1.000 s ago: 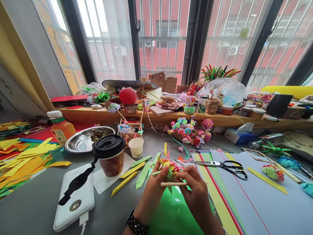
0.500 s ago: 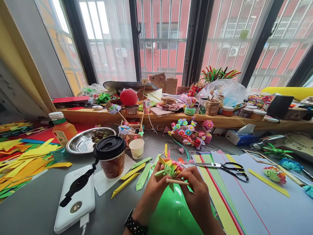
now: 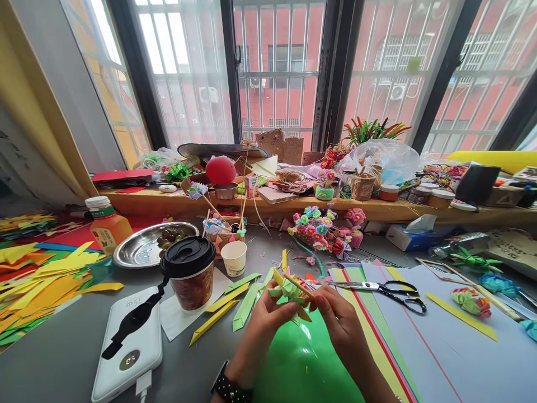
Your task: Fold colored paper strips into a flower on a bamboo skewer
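My left hand is closed on a folded paper flower of green, yellow and red pieces, held just above the grey table. My right hand pinches a thin wooden stick that slants up and left across the flower. Both hands hover over a green balloon at the near edge. A black dotted band sits on my left wrist.
Left of the hands stand a lidded coffee cup, a small paper cup, a white power bank and folded paper strips. Scissors lie on coloured sheets to the right. Paper scraps pile far left.
The stick, level across the flower a second ago, now slants up to the left. My hands have turned the flower and lifted it slightly.
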Available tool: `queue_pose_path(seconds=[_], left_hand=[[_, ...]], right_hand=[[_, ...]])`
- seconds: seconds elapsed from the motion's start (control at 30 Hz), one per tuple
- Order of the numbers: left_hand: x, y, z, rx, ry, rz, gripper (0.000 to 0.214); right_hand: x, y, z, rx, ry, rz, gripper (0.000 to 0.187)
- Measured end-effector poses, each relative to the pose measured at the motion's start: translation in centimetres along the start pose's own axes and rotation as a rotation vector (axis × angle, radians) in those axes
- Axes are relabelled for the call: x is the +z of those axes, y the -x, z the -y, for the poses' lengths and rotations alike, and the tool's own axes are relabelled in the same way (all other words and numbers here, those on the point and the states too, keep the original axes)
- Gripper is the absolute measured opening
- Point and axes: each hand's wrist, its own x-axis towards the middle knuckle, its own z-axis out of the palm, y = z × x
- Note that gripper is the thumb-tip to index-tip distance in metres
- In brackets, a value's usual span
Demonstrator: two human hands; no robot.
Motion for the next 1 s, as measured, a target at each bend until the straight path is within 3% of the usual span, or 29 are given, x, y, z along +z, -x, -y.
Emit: queue_pose_path(seconds=[0.47, 0.77, 0.9, 1.0], left_hand=[[0.0, -0.1, 0.5, -0.011, -0.006, -0.004, 0.034], [-0.2, -0.3, 1.2, -0.004, -0.114, -0.094, 0.044], [-0.7, -0.4, 1.2, 0.040, -0.218, -0.218, 0.062], [-1.1, -0.1, 0.1, 0.144, -0.435, -0.338, 0.069]], right_hand=[[-0.3, -0.3, -0.2, 0.149, -0.070, 0.078, 0.019], [0.1, -0.1, -0.4, 0.101, 0.049, -0.016, 0.021], [0.2, -0.1, -1.2, 0.092, 0.108, -0.011, 0.021], [0.3, 0.0, -2.0, 0.075, 0.183, 0.023, 0.020]])
